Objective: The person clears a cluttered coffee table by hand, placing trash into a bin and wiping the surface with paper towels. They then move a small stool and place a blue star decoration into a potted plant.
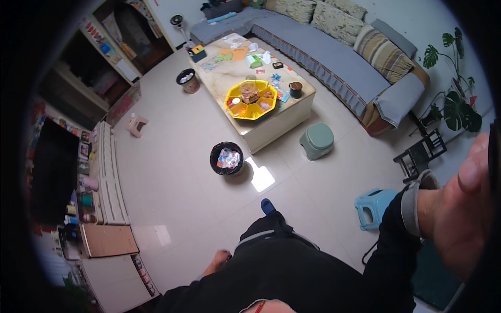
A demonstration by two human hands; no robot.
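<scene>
My right hand (462,203) is raised close to the camera at the right rim; its thumb shows, but the other fingers run out of sight, so I cannot tell what, if anything, it holds. My left hand (216,261) hangs low beside my dark-clothed body (271,266), its fingers mostly hidden, with a small dark patch at them that I cannot make out. A blue slipper (267,205) shows on my foot on the tiled floor. A blue plastic stool (373,208) stands left of my right forearm.
Ahead stand a black-lined bin (227,159), a green stool (317,141) and a marble-topped table (214,73) bearing a yellow snack tray (253,109). Behind are a sofa (313,57) and another bin (188,83). A small stool (136,125) and cabinets (107,240) line the left; a black chair (417,159) stands right.
</scene>
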